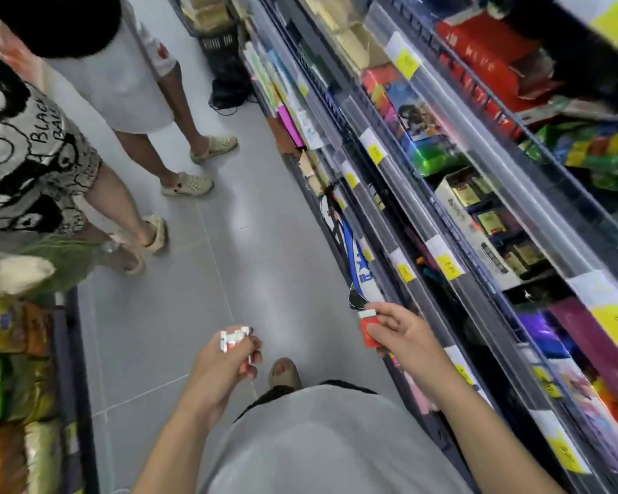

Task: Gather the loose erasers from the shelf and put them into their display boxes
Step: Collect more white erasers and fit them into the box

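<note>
Erasers are in both hands out over the grey floor (pixel 179 244) of the aisle — the right hand (pixel 407 336) pinches a red-sleeved eraser (pixel 370 328) between thumb and fingers (pixel 382 329), just beside the shelf (pixel 443 215) edge with its yellow price tags. The left hand (pixel 222 365) has its fingers curled round a small bunch of red-and-white erasers (pixel 234 342) — how many, I cannot tell. Two other people (pixel 86 101) stand farther up the aisle on the left.
</note>
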Available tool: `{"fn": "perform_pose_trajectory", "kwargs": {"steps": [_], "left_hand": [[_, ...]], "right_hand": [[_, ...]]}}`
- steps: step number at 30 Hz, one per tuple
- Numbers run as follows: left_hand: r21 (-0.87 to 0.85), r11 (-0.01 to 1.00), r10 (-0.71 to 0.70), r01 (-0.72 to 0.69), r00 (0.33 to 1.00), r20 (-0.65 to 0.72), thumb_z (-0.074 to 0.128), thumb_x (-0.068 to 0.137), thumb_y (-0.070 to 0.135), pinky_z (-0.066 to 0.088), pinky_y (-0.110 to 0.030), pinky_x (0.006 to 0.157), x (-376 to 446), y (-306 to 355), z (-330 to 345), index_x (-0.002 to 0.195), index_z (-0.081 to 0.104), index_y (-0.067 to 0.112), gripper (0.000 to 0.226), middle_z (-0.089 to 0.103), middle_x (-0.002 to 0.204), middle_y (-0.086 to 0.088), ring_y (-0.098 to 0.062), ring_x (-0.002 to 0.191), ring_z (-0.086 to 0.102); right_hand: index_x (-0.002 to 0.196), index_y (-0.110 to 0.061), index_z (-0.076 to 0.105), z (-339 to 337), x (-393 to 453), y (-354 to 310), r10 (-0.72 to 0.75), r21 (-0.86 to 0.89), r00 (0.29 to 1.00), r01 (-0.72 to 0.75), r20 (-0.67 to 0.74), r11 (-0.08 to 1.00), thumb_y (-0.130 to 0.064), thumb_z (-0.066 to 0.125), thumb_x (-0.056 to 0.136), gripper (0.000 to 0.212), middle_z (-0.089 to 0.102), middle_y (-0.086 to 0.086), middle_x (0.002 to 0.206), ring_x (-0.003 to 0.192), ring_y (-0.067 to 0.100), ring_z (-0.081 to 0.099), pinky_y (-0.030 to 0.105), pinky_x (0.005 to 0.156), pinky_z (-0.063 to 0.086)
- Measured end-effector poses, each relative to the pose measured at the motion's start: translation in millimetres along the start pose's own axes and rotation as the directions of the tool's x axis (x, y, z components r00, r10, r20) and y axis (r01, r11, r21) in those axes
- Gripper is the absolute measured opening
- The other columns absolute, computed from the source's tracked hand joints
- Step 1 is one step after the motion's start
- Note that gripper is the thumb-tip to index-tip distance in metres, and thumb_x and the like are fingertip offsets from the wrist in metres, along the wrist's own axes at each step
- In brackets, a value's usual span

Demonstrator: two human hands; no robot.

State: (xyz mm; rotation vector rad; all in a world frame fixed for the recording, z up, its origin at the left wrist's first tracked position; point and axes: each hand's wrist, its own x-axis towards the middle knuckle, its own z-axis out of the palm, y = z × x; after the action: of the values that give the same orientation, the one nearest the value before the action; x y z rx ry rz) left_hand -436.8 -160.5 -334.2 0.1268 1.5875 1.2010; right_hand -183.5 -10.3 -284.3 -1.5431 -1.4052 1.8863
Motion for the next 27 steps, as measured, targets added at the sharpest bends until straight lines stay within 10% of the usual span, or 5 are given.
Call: {"fn": "perform_pose_trajectory", "kwargs": {"steps": [27], "left_hand": [[0.027,0.997,0.078,-0.078,0.997,0.005,0.069,0.086,0.004,0.047,-0.028,0.051,243,269,31,0.108,0.061,0.009,0.023,0.067,0.08,-0.007,-0.021,0.066,0.058]], "right_hand": [[0.124,-0.016,0.063,39,300,-182,-0.018,0.016,1.0,0.018,0.016,1.0,-0.002,0.061,0.094,0.033,0.075,0.01,0.101,0.081,0.025,0.068,0.043,0.072,0.053]]}}
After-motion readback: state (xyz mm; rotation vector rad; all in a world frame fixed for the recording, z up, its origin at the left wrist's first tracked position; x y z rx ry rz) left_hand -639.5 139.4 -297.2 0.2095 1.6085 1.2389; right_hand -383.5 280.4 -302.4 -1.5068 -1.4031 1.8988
